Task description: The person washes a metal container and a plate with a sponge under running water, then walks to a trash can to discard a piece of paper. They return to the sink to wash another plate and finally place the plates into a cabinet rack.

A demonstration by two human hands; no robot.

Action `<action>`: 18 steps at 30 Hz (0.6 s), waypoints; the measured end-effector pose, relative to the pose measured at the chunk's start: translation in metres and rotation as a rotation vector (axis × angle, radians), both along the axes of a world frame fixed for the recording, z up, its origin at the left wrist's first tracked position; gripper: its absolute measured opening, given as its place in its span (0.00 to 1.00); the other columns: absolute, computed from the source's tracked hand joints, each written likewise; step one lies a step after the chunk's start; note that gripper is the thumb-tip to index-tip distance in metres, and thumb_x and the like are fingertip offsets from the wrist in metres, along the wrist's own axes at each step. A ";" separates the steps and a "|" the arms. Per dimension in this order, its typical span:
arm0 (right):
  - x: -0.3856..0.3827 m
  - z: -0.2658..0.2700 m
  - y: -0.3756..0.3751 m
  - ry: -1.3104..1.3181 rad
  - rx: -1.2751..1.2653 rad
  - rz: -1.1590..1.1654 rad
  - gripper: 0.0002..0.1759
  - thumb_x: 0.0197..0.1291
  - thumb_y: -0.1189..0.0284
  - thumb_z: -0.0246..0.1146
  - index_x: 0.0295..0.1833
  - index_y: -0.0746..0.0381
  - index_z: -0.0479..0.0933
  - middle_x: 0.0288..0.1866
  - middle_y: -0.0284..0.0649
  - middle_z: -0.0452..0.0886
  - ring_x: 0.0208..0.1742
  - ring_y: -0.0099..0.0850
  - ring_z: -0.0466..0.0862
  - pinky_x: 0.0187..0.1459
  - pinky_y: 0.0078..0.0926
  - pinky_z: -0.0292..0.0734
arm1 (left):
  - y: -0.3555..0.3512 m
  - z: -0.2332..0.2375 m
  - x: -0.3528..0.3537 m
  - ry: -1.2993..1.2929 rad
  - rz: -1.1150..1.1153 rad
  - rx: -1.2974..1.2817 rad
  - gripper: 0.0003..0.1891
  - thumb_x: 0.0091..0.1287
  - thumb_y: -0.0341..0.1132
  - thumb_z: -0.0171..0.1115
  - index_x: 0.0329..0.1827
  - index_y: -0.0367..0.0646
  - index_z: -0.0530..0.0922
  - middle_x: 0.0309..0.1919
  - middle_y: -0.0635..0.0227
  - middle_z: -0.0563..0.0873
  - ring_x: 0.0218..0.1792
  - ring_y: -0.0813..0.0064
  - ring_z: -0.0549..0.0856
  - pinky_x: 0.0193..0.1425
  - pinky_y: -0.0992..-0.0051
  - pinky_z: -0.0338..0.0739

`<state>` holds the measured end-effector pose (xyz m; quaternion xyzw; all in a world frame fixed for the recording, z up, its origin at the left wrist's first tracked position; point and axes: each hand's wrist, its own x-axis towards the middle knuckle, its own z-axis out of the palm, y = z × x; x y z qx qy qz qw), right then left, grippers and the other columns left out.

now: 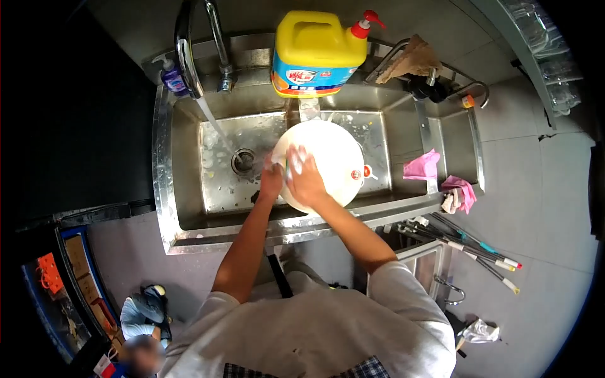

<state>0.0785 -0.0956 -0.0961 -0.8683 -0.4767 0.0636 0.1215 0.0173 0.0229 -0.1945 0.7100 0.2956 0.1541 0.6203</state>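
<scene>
A round white lid-like object point(334, 157) with a small red mark near its right edge lies over the middle of the steel sink. My left hand point(271, 179) grips its left edge, with the fingers wrapped round it. On its upper face my right hand point(304, 177) presses down over a sponge-like piece, of which only a thin green edge shows under the palm. Water runs from the faucet point(191, 69) into the left basin, near the drain point(242, 162). A small red-and-white item point(368, 171) shows beside the disc's right edge.
Behind the sink stands a large yellow detergent jug point(312, 47) with a red pump; a purple bottle point(172, 78) is at the back left. Pink cloths point(422, 166) hang on the right divider. Poles point(479, 249) lie at the lower right. Another person point(144, 312) is at the lower left.
</scene>
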 end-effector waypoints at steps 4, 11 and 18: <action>-0.002 0.012 -0.063 0.047 -0.086 -0.019 0.38 0.61 0.63 0.55 0.73 0.68 0.52 0.76 0.51 0.49 0.76 0.53 0.48 0.73 0.52 0.44 | 0.001 0.016 -0.001 0.062 -0.007 -0.237 0.25 0.65 0.30 0.56 0.65 0.35 0.64 0.55 0.53 0.77 0.53 0.63 0.78 0.56 0.68 0.73; 0.061 0.006 -0.082 -0.075 0.086 -0.208 0.32 0.52 0.70 0.61 0.64 0.64 0.66 0.70 0.49 0.62 0.71 0.51 0.58 0.69 0.50 0.55 | 0.007 0.010 0.007 0.005 -0.097 -0.472 0.27 0.54 0.25 0.68 0.59 0.34 0.72 0.47 0.61 0.83 0.47 0.67 0.82 0.53 0.69 0.77; 0.076 0.019 -0.121 0.219 0.447 -0.650 0.27 0.51 0.74 0.61 0.60 0.65 0.69 0.50 0.53 0.78 0.48 0.48 0.77 0.52 0.42 0.73 | 0.005 0.037 -0.013 -0.103 -0.025 -0.718 0.18 0.60 0.23 0.63 0.54 0.33 0.76 0.46 0.62 0.84 0.44 0.69 0.84 0.46 0.69 0.80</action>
